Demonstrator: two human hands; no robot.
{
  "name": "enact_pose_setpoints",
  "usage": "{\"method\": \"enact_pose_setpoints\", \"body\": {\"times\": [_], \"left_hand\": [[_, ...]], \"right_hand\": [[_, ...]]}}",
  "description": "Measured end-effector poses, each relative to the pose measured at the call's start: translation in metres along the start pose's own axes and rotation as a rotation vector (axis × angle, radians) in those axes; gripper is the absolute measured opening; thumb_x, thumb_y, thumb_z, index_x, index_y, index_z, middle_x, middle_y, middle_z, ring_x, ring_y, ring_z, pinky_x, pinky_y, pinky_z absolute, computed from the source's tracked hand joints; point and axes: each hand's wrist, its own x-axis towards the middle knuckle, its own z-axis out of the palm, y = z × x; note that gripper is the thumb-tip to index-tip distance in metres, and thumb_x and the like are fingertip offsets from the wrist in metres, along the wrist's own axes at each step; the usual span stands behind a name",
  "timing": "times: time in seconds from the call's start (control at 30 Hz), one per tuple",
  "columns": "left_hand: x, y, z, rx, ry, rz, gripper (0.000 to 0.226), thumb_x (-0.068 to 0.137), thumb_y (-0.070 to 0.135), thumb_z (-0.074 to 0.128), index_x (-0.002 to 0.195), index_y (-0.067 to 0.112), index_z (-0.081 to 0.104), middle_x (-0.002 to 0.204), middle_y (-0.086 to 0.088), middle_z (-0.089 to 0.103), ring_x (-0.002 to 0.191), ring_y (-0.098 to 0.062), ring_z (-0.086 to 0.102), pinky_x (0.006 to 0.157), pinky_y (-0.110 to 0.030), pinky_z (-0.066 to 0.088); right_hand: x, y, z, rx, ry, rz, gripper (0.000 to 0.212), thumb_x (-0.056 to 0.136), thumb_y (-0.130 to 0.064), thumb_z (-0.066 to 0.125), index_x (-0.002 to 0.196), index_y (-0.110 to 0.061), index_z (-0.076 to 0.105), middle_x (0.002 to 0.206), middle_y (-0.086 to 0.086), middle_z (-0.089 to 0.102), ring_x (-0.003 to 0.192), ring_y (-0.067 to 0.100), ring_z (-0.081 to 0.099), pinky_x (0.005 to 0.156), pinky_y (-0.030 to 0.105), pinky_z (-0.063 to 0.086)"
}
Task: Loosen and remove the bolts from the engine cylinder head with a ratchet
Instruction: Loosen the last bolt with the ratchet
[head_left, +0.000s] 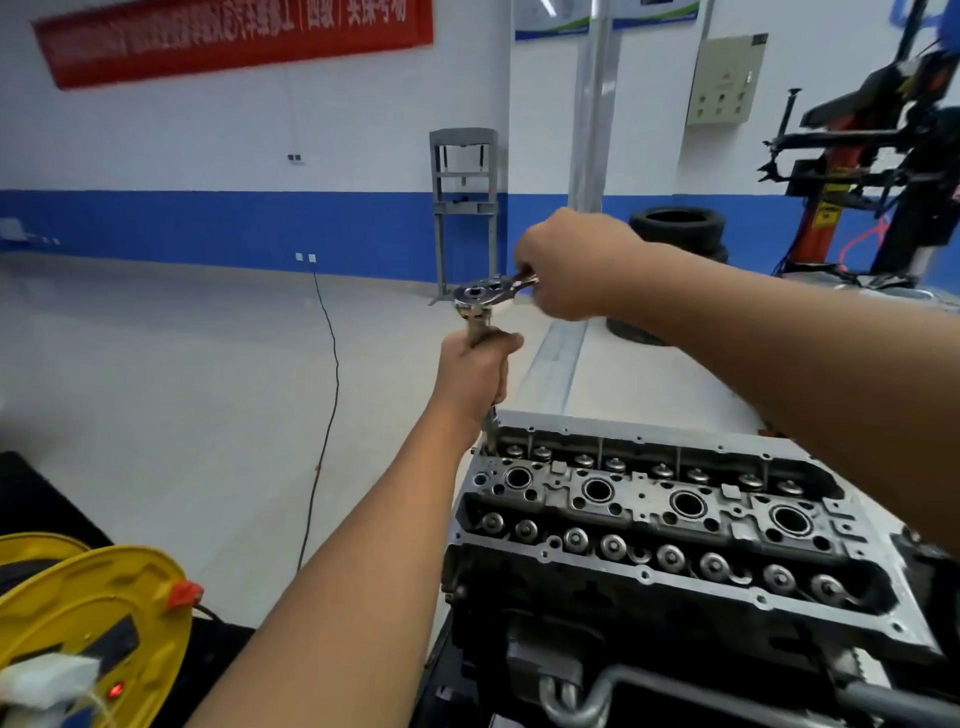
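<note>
Grey metal cylinder head (675, 519) at 5 o'clock. Left hand (475, 376) at centre, fingers curled round upright extension bar (488, 421) reaching into far-left corner. Right hand (571, 265) at 1 o'clock, fingers wrapped round ratchet (488, 292) handle.

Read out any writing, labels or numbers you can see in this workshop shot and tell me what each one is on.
Nothing reads with certainty.
Red cloth banner on the white wall: white Chinese characters, cut off at the top and blurred.
Blue-and-green framed posters: print too small.
Beige wall-mounted control box: small marking, illegible.
Yellow sticker on the red tyre-changing machine: illegible.
Grey metal engine cylinder head and chrome ratchet: no visible markings.
</note>
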Motion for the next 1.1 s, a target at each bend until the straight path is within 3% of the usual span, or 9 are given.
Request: {"method": "enact_pose_setpoints", "body": {"times": [0.1, 0.2, 0.3, 0.4, 0.57, 0.67, 0.8, 0.9, 1.1], "left_hand": [[0.005, 0.001, 0.007, 0.025, 0.098, 0.001, 0.034, 0.085, 0.009, 0.059, 0.055, 0.018, 0.046, 0.047, -0.001, 0.034, 0.040, -0.016, 0.028, 0.045, -0.023, 0.022], [0.007, 0.004, 0.017, 0.089, 0.057, -0.008, 0.014, 0.080, 0.005, 0.059, 0.067, 0.007, 0.055, 0.054, -0.010, 0.051, 0.051, -0.023, 0.047, 0.053, -0.028, 0.035], [0.007, 0.003, 0.005, 0.021, 0.010, -0.044, 0.031, 0.080, 0.014, 0.062, 0.051, 0.023, 0.052, 0.048, -0.002, 0.037, 0.042, -0.015, 0.029, 0.047, -0.026, 0.027], [0.003, -0.003, -0.007, 0.018, -0.062, -0.033, 0.057, 0.095, 0.004, 0.061, 0.042, 0.024, 0.050, 0.043, 0.005, 0.034, 0.037, -0.012, 0.027, 0.047, -0.026, 0.026], [0.006, -0.006, -0.005, 0.021, 0.054, -0.024, 0.044, 0.085, 0.013, 0.062, 0.045, 0.025, 0.047, 0.042, 0.003, 0.035, 0.036, -0.014, 0.029, 0.043, -0.023, 0.028], [0.007, -0.005, 0.008, 0.082, 0.057, 0.007, 0.025, 0.082, 0.010, 0.063, 0.063, 0.026, 0.059, 0.051, 0.009, 0.057, 0.045, -0.009, 0.053, 0.048, -0.026, 0.046], [-0.001, -0.004, 0.008, 0.053, 0.042, -0.005, 0.021, 0.084, 0.012, 0.061, 0.066, 0.017, 0.052, 0.045, 0.005, 0.043, 0.039, -0.011, 0.035, 0.046, -0.027, 0.030], [-0.006, -0.001, 0.003, 0.073, 0.013, 0.013, 0.038, 0.093, 0.005, 0.065, 0.061, 0.016, 0.049, 0.045, 0.001, 0.039, 0.039, -0.015, 0.032, 0.048, -0.028, 0.029], [-0.009, -0.001, 0.005, 0.050, 0.103, 0.026, 0.036, 0.084, 0.018, 0.061, 0.055, 0.021, 0.039, 0.046, 0.001, 0.031, 0.040, -0.016, 0.026, 0.049, -0.029, 0.022]], "right_hand": [[-0.025, -0.016, 0.006, 0.063, 0.058, -0.021, 0.013, 0.079, -0.021, 0.065, 0.073, -0.015, 0.055, 0.065, 0.003, 0.054, 0.056, 0.021, 0.054, 0.049, 0.028, 0.039], [-0.050, -0.031, 0.000, 0.402, -0.095, -0.005, 0.011, 0.064, -0.028, 0.060, 0.066, -0.018, 0.056, 0.046, -0.004, 0.060, 0.041, 0.015, 0.063, 0.039, 0.022, 0.039], [-0.026, -0.014, -0.007, 0.262, -0.086, -0.019, 0.012, 0.075, -0.024, 0.071, 0.084, -0.019, 0.067, 0.069, -0.002, 0.066, 0.060, 0.014, 0.064, 0.048, 0.026, 0.045], [-0.005, 0.014, -0.003, 0.057, -0.024, 0.008, 0.023, 0.094, -0.008, 0.061, 0.112, -0.019, 0.070, 0.090, 0.004, 0.062, 0.078, 0.023, 0.061, 0.061, 0.034, 0.050], [-0.027, -0.005, 0.004, 0.077, 0.064, -0.061, 0.028, 0.085, -0.022, 0.063, 0.112, -0.017, 0.060, 0.092, 0.002, 0.061, 0.082, 0.025, 0.060, 0.058, 0.033, 0.046], [-0.054, -0.029, 0.003, 0.416, -0.016, -0.061, 0.052, 0.065, -0.046, 0.061, 0.109, -0.020, 0.052, 0.086, -0.002, 0.057, 0.074, 0.019, 0.062, 0.050, 0.034, 0.050], [-0.027, -0.011, 0.006, 0.388, -0.034, -0.067, 0.066, 0.083, -0.017, 0.072, 0.142, -0.020, 0.043, 0.100, -0.002, 0.055, 0.073, 0.017, 0.064, 0.055, 0.032, 0.055], [-0.016, 0.007, 0.014, 0.255, 0.025, -0.025, 0.066, 0.093, 0.001, 0.058, 0.150, -0.030, 0.044, 0.115, 0.006, 0.060, 0.086, 0.023, 0.063, 0.073, 0.038, 0.058], [-0.037, -0.020, 0.037, 0.188, 0.252, -0.074, 0.049, 0.097, -0.011, 0.059, 0.139, -0.033, 0.048, 0.078, -0.003, 0.050, 0.062, 0.020, 0.050, 0.048, 0.030, 0.035]]}}
